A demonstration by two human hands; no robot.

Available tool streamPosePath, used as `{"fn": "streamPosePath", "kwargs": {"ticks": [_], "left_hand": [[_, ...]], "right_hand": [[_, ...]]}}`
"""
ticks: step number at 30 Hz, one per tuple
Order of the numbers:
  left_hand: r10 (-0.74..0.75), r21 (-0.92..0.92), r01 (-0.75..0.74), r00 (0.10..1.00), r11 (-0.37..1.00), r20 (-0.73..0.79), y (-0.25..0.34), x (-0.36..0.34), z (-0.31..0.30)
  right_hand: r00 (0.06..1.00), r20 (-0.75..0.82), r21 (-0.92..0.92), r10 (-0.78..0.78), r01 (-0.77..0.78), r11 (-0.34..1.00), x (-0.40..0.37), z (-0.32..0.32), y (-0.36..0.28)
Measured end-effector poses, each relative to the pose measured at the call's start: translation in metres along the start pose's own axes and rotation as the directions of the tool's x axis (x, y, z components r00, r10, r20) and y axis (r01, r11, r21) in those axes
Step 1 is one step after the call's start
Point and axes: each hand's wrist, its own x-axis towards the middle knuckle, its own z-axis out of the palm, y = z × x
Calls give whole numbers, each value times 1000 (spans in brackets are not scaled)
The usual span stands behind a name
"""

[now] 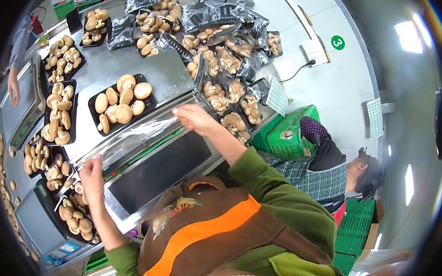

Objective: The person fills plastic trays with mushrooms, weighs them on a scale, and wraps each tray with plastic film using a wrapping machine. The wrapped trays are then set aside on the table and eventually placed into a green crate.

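Note:
A sheet of clear cling film (142,133) stretches between my two hands over the front of the metal wrapping machine (172,74). My left hand (92,180) pinches the film's left end. My right hand (196,118) grips its right end, fingers pressed together. Just beyond the film, a black tray (114,127) of brown mushrooms (124,113) lies on the steel top, its mushrooms uncovered. In front of the film is a dark flat plate (159,172) set in the machine.
Film-wrapped mushroom trays (228,60) are heaped at the back right. Unwrapped mushroom trays (59,114) line the left, near a scale (23,108) and another person's hand (13,89). On the right, a person (319,176) bends by green crates (294,130).

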Motion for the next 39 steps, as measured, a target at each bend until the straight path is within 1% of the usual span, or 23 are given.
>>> {"fn": "streamPosePath", "kwargs": {"ticks": [1,3,5,7,8,9,10,12,13,14,15,16,18,20,21,23,24,25,26,27,31,34,39], "left_hand": [[-261,-501,410,903,762,342,23,-12,-16],[-93,-676,680,721,285,687,60,-30,-31],[248,-886,447,851,123,464,87,-26,-42],[501,-974,103,844,203,193,108,17,-49],[513,-872,-208,857,443,56,127,35,-30],[568,-623,-485,819,614,-77,146,55,-9],[582,-370,-540,813,756,2,141,83,2],[528,135,-537,843,833,99,101,128,26],[478,347,-483,872,804,107,85,140,37],[474,461,-487,867,741,154,81,139,40],[458,566,-484,866,668,200,75,134,43],[530,515,-511,839,688,125,69,134,46],[432,473,-432,895,768,116,90,117,47],[355,373,-349,933,860,54,101,109,47],[312,328,-310,949,893,48,98,113,42],[163,204,-188,978,961,133,87,118,27],[236,93,-241,970,966,65,81,110,27],[259,71,-258,966,964,-15,64,105,26],[146,127,-152,988,980,57,63,91,19],[28,192,-52,992,980,125,65,82,14],[100,117,-105,994,988,53,39,81,24],[270,124,-247,932,961,-241,61,44,41],[58,32,-59,998,998,23,51,-30,23]], "right_hand": [[902,362,529,236,-407,745,-11,-9,-1],[781,617,592,95,-540,598,-37,-5,-30],[744,570,761,-348,-318,566,-27,-9,-69],[684,398,832,-611,12,555,0,-4,-123],[824,237,835,-515,99,542,15,4,-140],[809,88,664,-581,388,639,41,22,-157],[810,90,416,-579,497,761,74,28,-161],[857,82,254,-509,476,842,146,40,-126],[879,196,-91,-436,459,884,178,35,-100],[923,235,-88,-303,331,939,187,41,-84],[927,180,-206,-330,364,908,181,48,-81],[922,196,-216,-334,373,902,178,49,-76],[921,221,-233,-322,371,899,170,45,-73],[966,205,-616,-156,252,746,159,41,-90],[964,208,-617,-164,259,743,160,36,-86],[942,300,-505,-150,291,812,157,23,-74],[940,303,-508,-159,300,808,148,19,-71],[962,266,-300,-65,147,942,124,19,-74],[967,251,-65,37,-21,998,109,21,-74],[969,245,-61,28,-13,998,108,22,-66],[980,99,-17,-172,174,985,87,31,-50],[976,-47,-37,-211,209,977,37,33,-49],[995,6,193,95,-94,977,-55,22,-14]]}}
